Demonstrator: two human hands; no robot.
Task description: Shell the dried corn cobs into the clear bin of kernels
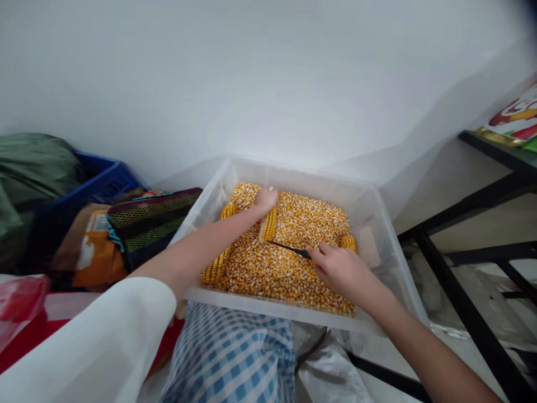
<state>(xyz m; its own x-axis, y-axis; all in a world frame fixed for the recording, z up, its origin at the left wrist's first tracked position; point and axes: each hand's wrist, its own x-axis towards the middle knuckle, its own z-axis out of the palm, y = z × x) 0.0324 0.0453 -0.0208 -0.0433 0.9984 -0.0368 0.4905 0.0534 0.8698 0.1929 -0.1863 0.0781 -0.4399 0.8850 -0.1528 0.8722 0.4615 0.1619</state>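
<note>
The person's two hands were apart over a translucent plastic bin [396,268] holding loose corn kernels [268,274]. The left hand [267,200] was clamped on the far end of a corn cob [271,223], fingers wrapped over it so that this end was hidden. The cob lay inside the bin, over the kernels, directly below the left hand and to the left of and beyond the right hand [335,268]. Its long axis ran mainly away from the person, the far end leaning a little to the right and the near end pointing back toward the person. A pale strip showed along its left side. The right hand was closed around the handle of a thin dark tool [289,248], most of that handle covered by the fingers. The tool lay nearly crosswise, its shaft extending leftward and slightly away from the person, so that the two long axes met at a steep angle. Its tip was at the cob's near end; whether it pressed into the cob could not be told. Another cob [216,266] lay along the bin's left side, pointing away from the person, and a partly hidden cob [348,242] sat near the right wall, just beyond the right hand.
</note>
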